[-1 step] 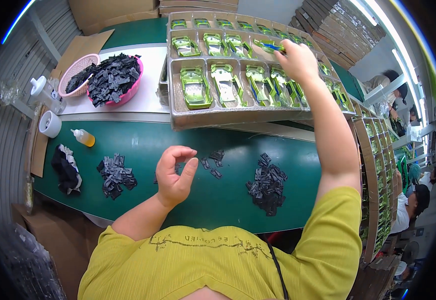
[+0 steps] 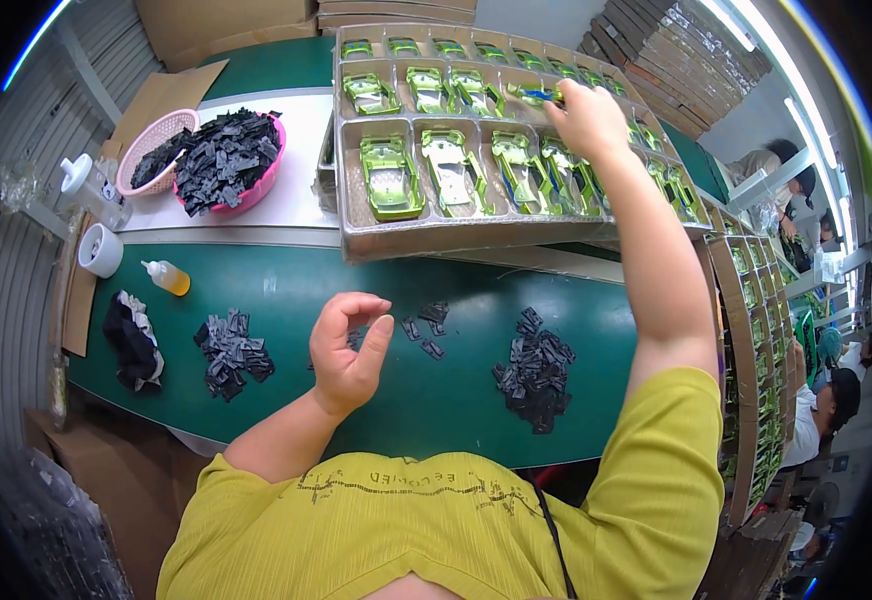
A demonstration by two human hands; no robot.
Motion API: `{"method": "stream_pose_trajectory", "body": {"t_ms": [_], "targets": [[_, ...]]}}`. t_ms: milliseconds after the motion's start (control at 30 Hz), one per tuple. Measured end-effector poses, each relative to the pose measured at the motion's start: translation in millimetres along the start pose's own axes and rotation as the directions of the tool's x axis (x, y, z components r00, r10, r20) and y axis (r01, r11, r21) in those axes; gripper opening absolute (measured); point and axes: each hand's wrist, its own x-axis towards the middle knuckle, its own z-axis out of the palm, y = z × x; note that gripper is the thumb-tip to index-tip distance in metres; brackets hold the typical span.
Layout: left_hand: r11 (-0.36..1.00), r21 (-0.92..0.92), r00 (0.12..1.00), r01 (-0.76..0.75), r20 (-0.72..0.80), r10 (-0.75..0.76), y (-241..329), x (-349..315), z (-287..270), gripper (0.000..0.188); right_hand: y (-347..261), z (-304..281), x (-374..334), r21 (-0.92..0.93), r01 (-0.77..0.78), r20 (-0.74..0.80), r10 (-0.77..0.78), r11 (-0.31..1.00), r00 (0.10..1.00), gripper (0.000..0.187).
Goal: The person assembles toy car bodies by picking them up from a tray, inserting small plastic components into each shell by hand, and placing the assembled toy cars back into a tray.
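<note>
My right hand (image 2: 589,118) reaches into the far tray, its curled fingers closed on the right end of a green toy car body shell (image 2: 534,95) with a blue patch. That shell sits tilted in a middle-row compartment, partly hidden by the hand. The compartmented tray (image 2: 476,236) carries rows of similar bright green shells. Over the bench my left hand (image 2: 348,350) hovers with curved fingers, thumb and forefinger apart, nothing visible between them. Several small black plastic pieces (image 2: 433,348) lie just right of it, and a few more show partly behind it.
Black-piece piles lie left (image 2: 231,352) and right (image 2: 534,370) on the green bench (image 2: 426,410). Back left are a heaped pink basin (image 2: 278,160), a pale basket (image 2: 161,135) and a bottle of amber liquid (image 2: 168,277). More trays (image 2: 751,350) stand right; people work beyond.
My right hand and forearm have shifted very slightly left. My left hand stays almost where it was.
</note>
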Motion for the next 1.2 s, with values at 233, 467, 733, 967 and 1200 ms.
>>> {"method": "stream_pose_trajectory", "body": {"t_ms": [233, 467, 733, 967, 1200], "targets": [[0.980, -0.155, 0.987, 0.126, -0.075, -0.139, -5, 7, -2, 0.026, 12, 30, 50, 0.328, -0.086, 0.086, 0.061, 0.941, 0.994, 0.047], [0.871, -0.382, 0.914, 0.308, -0.136, -0.382, 10, 56, 7, 0.069, 65, 65, 90, 0.090, -0.313, 0.333, 0.268, 0.945, 0.904, 0.053], [0.702, -0.518, 0.837, 0.488, 0.051, -0.544, 15, 82, 2, 0.070, 56, 32, 54, 0.387, -0.513, 0.277, 0.434, 0.766, 0.857, 0.050], [0.772, -0.494, 0.889, 0.400, 0.005, -0.458, -8, 119, -47, 0.037, 137, -37, -24, 0.921, -0.200, 0.076, -0.348, -0.336, 0.934, 0.040], [0.958, 0.263, 0.987, -0.112, 0.142, 0.076, 42, 12, -39, 0.089, -28, -3, -228, 0.755, -0.653, 0.513, -0.566, -0.061, 0.646, 0.047]]}}
